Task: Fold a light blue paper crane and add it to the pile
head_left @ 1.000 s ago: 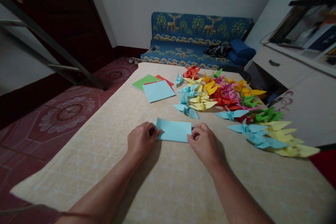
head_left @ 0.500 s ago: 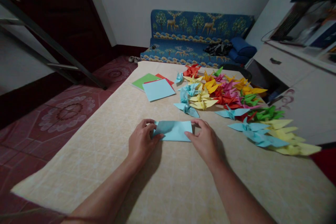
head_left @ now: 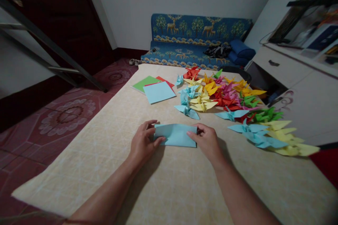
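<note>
A light blue sheet of paper [head_left: 176, 137], folded over into a wide rectangle, lies on the patterned cream tablecloth [head_left: 174, 186] in front of me. At its left end my left hand [head_left: 144, 140] grips the edge, thumb on top and fingers behind. My right hand [head_left: 207, 140] pinches the right end between thumb and fingers. The paper's upper edge stands slightly raised and curved. Beyond it sit flat square sheets: a light blue one [head_left: 160, 92] on top, with a green one [head_left: 145, 83] and a red one [head_left: 165, 80] partly covered.
Many folded paper cranes [head_left: 202, 106] in several colours crowd the table's far right. A blue patterned sofa [head_left: 182, 49] stands behind the table. A metal ladder [head_left: 60, 51] leans at the left, and a white cabinet [head_left: 298, 88] is at the right.
The right end of the folded paper has shifted slightly right, and the right-hand fingers have curled closer around it. Both hands keep hold. The whole view has shifted a little.
</note>
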The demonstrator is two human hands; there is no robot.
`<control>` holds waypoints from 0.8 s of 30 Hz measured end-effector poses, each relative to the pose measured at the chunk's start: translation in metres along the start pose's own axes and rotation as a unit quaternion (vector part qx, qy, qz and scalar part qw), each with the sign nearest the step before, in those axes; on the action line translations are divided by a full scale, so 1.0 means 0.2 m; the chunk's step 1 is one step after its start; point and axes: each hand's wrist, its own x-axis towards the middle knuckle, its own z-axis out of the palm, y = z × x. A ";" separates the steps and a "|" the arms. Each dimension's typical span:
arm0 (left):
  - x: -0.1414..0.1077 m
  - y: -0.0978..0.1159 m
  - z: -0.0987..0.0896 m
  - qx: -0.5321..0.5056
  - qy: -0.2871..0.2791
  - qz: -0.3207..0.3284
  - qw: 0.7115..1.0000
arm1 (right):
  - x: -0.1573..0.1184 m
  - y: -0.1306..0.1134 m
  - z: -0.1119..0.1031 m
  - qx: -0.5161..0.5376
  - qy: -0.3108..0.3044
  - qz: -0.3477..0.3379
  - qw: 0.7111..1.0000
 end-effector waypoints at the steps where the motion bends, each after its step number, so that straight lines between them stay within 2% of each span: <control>1: 0.01 0.00 0.00 -0.023 0.000 -0.003 1.000 | 0.00 -0.01 0.00 0.022 0.009 -0.011 1.000; 6: 0.10 0.02 -0.02 -0.176 -0.008 -0.005 0.984 | 0.00 -0.08 -0.02 0.046 0.069 -0.186 0.979; 8: 0.14 0.04 -0.03 -0.208 -0.017 0.004 0.978 | -0.01 -0.09 -0.04 0.032 0.071 -0.223 0.972; 11: 0.18 0.04 -0.02 -0.215 -0.008 0.006 0.977 | -0.02 -0.09 -0.04 0.036 0.077 -0.213 0.973; 14: 0.18 0.03 0.00 -0.236 0.011 -0.035 0.971 | -0.02 -0.07 -0.04 0.067 0.088 -0.175 0.978; 18: 0.17 0.00 0.00 -0.232 -0.007 -0.073 0.970 | -0.01 -0.06 -0.04 0.078 0.095 -0.173 0.977; 22: 0.16 -0.02 0.00 -0.244 -0.007 -0.085 0.966 | -0.01 -0.07 -0.03 0.091 0.097 -0.174 0.976; 24: 0.17 -0.03 0.01 -0.249 -0.013 -0.085 0.965 | 0.00 -0.07 -0.03 0.107 0.103 -0.152 0.977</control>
